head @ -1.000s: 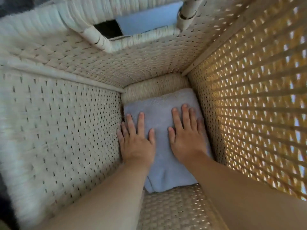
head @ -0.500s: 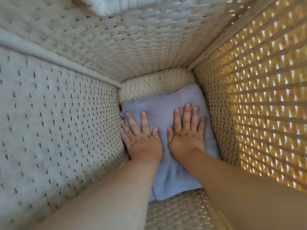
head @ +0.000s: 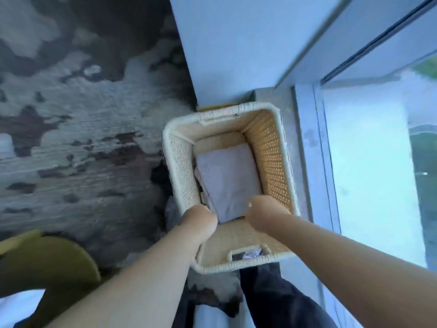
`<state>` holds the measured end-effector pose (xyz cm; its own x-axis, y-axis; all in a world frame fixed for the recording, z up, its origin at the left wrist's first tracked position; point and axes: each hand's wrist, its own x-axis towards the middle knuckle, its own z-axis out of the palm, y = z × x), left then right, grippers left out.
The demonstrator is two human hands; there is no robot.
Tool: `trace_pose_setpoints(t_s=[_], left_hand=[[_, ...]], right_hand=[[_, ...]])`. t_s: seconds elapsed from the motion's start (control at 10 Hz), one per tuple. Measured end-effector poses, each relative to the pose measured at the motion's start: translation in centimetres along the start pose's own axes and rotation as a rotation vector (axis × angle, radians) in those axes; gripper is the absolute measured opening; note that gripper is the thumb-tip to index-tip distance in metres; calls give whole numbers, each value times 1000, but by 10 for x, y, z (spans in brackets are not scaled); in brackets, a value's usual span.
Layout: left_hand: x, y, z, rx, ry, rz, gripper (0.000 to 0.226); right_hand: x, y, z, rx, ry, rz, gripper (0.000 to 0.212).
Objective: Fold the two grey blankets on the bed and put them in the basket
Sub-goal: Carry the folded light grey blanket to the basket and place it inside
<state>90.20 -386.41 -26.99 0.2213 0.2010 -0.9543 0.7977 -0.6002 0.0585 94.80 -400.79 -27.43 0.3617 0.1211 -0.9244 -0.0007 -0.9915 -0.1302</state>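
A pale wicker basket point(head: 222, 112) stands on the floor below me, seen from above. A folded grey blanket point(head: 228, 179) lies flat on its bottom, and more folded fabric edges show under its left side. My left hand point(head: 201, 218) hangs over the basket's near left corner and my right hand point(head: 264, 209) over its near right part. Both are above the blanket's near edge and hold nothing that I can see. Their fingers point down, blurred and hidden from me.
A mottled grey and brown rug point(head: 71, 138) covers the floor to the left. A white wall point(head: 236, 43) rises behind the basket, with a glass window point(head: 366, 162) on the right. A yellow-green chair point(head: 47, 263) sits at the lower left. My dark trouser leg point(head: 272, 294) is below the basket.
Both hands have lifted off the blanket and out towards the basket's near rim. My head has risen from inside the basket to well above it.
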Motion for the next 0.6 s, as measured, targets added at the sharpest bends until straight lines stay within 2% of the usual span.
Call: trace_pose_setpoints(t_s=[0.1,0.2,0.3,0.4,0.5,0.6], left_hand=[[-125,-8,-50,-462,60,-49,19],[-208,-26,-108,-715,169,171,32],[-294,-60,-160,-829,400,289,37],[-356,-116,-186,-759,579,371,20],[-386,-178,-196,-778,627,379,17],[-386,-240,-211,-849,634,293,14]], right_hand=[[-102,-40,-51,79,97,-102,28],[-201,-93,-98,248,265,-276,28],[-289,-143,-123,489,345,-433,25],[-362,-185,-128,604,379,-545,24],[-404,-219,-113,637,412,-592,33],[-418,-246,-94,687,505,-549,29]])
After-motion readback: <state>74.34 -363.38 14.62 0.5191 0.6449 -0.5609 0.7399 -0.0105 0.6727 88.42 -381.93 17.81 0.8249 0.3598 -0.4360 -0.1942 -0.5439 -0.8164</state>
